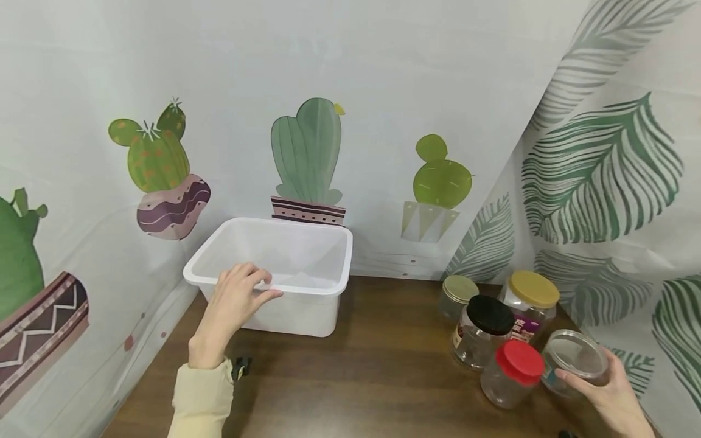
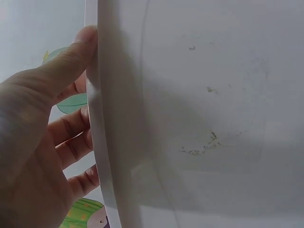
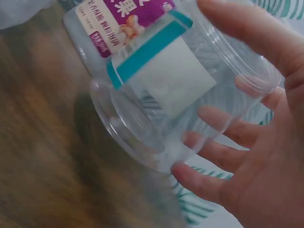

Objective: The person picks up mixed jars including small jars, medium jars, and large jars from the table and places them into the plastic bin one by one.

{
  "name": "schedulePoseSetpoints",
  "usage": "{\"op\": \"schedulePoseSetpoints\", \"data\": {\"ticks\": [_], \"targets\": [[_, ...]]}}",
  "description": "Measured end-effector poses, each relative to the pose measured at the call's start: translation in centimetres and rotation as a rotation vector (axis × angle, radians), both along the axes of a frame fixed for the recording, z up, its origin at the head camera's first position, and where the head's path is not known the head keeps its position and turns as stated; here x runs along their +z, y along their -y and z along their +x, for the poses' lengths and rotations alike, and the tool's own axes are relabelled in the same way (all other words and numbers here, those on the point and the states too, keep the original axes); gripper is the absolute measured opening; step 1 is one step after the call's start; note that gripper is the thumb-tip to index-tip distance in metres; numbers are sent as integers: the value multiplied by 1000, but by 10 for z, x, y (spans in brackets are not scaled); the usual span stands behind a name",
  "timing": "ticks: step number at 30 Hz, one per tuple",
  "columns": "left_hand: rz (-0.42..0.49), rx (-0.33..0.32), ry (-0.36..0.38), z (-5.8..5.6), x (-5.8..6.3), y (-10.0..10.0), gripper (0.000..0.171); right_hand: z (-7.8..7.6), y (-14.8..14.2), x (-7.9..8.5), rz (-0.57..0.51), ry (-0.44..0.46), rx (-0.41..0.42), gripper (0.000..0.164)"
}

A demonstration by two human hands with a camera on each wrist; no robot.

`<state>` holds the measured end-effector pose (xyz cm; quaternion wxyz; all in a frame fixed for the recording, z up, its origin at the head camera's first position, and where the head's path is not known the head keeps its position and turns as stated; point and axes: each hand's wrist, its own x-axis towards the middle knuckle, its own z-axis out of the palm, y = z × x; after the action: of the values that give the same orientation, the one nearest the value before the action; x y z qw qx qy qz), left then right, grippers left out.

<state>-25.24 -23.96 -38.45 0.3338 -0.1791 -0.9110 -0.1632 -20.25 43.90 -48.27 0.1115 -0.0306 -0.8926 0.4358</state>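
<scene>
My left hand [image 1: 232, 307] holds the near rim of a white plastic tub [image 1: 298, 313], thumb outside and the other fingers over the edge. In the left wrist view the thumb and fingertips touch the tub's rim [image 2: 93, 102]. At the right, my right hand [image 1: 616, 392] grips a clear jar [image 1: 575, 354], fingers curled around its side. The right wrist view shows this jar's teal-and-white label [image 3: 152, 47]. Right beside it stands a clear jar with a red lid [image 1: 520, 362].
Behind the held jar are a jar with a black lid [image 1: 489, 315], a yellow-lidded jar [image 1: 533, 289] with a purple label, and a small jar with a pale gold lid [image 1: 460, 288]. All stand on a brown wooden table [image 1: 383, 365]. Cactus-printed cloth [image 1: 378, 73] hangs behind.
</scene>
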Motion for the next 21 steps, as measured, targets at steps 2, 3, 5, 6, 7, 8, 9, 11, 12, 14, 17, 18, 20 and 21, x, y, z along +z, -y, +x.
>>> {"op": "schedulePoseSetpoints", "data": {"ticks": [2,3,5,6,7,8,9,11,12,14,17,18,20,21], "targets": [[2,2,2,0,0,0,31,1,2,6,18,-73,-20,77],[3,3,2,1,-1,0,31,2,3,10,20,-108,-26,73],[1,6,4,1,-1,0,32,3,5,19,24,-147,-55,73],[2,7,3,2,-2,0,31,4,6,24,44,-167,-77,75],[4,8,2,2,-2,0,32,5,8,29,49,-193,-83,75],[7,9,1,3,-2,1,32,4,9,33,61,-221,-99,77],[9,12,-2,4,-2,1,32,5,11,38,88,-246,-120,81],[14,17,-6,4,-2,2,32,6,15,46,139,-286,-171,89],[15,18,-9,5,-1,2,32,6,17,50,165,-312,-188,91],[15,16,-11,5,-1,2,32,8,21,57,214,-347,-221,92],[10,10,-12,4,0,1,32,14,27,66,257,-360,-243,94],[10,7,-11,4,0,1,32,17,30,69,263,-364,-244,94],[11,3,-8,4,0,0,32,21,37,75,261,-361,-249,96],[9,3,-7,3,1,-1,32,23,40,78,251,-360,-251,98]]}}
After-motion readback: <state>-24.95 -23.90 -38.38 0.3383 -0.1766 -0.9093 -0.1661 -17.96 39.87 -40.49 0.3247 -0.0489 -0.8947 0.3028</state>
